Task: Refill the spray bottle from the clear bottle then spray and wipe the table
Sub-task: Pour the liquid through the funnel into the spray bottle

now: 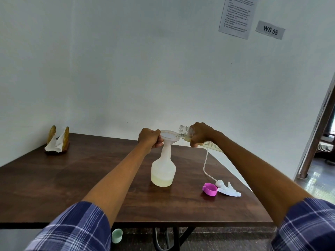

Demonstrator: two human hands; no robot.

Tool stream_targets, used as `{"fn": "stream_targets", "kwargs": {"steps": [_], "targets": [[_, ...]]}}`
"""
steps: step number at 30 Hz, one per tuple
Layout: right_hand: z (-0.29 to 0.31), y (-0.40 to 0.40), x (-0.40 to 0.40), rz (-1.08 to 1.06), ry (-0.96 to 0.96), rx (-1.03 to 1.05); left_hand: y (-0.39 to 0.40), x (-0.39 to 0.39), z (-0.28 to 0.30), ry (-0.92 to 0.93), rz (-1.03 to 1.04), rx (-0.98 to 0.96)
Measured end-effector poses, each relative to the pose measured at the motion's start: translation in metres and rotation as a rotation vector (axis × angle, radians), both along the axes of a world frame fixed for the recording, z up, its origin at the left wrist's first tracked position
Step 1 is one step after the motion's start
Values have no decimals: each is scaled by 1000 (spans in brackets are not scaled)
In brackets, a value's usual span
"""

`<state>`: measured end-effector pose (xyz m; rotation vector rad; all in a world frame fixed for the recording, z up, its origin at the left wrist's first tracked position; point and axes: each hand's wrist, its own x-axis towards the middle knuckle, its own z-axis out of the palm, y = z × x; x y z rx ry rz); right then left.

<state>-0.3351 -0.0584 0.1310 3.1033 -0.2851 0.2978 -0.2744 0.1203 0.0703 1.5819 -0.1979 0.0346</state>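
The right hand (200,134) grasps a clear plastic bottle (186,135), tipped nearly level, its open mouth over the rim of a translucent white funnel (167,137). The left hand (150,140) pinches that funnel's near rim in its grip, both forearms stretched forward from rolled blue plaid sleeves. The funnel sits in the neck of a translucent white spray bottle (163,169), upright mid-tabletop with pale yellow liquid at its base. On the dark wooden tabletop (72,178) to the right lie a pink cap (210,189) and a white trigger sprayer head (228,189) with its tube. A wooden napkin holder (57,141) stands at the far left.
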Motion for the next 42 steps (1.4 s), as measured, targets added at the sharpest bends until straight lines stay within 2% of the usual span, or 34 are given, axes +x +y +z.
{"fn": "stream_targets", "kwargs": {"steps": [42], "targets": [[-1,-2,3,-15,-18,20,0,2,-2,1,0,-17]]}}
